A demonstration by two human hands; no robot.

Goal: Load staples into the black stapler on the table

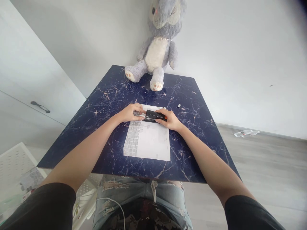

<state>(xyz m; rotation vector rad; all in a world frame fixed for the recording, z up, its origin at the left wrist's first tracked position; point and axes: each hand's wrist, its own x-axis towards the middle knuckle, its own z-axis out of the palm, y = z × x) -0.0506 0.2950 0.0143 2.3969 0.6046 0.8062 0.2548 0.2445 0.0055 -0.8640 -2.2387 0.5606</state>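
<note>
A black stapler (153, 115) lies sideways over the upper part of the printed paper (153, 140), with an orange-red spot at its right end. My right hand (170, 119) grips that right end, fingers above and thumb below. At the other end, my left hand (131, 113) has its thumb and fingers closed around a small shiny, partly see-through piece (136, 113). A silvery metal part shows between this piece and the black body; whether they are joined I cannot tell. Dense grey print runs down the paper's left side.
The blue marbled table (110, 95) carries a large grey plush toy (157, 52) at its back edge. A small pale item (179, 105) lies right of the paper. A white cabinet (31, 80) and a white perforated rack (21, 166) stand at left. Clear plastic packaging (246, 133) lies on the floor.
</note>
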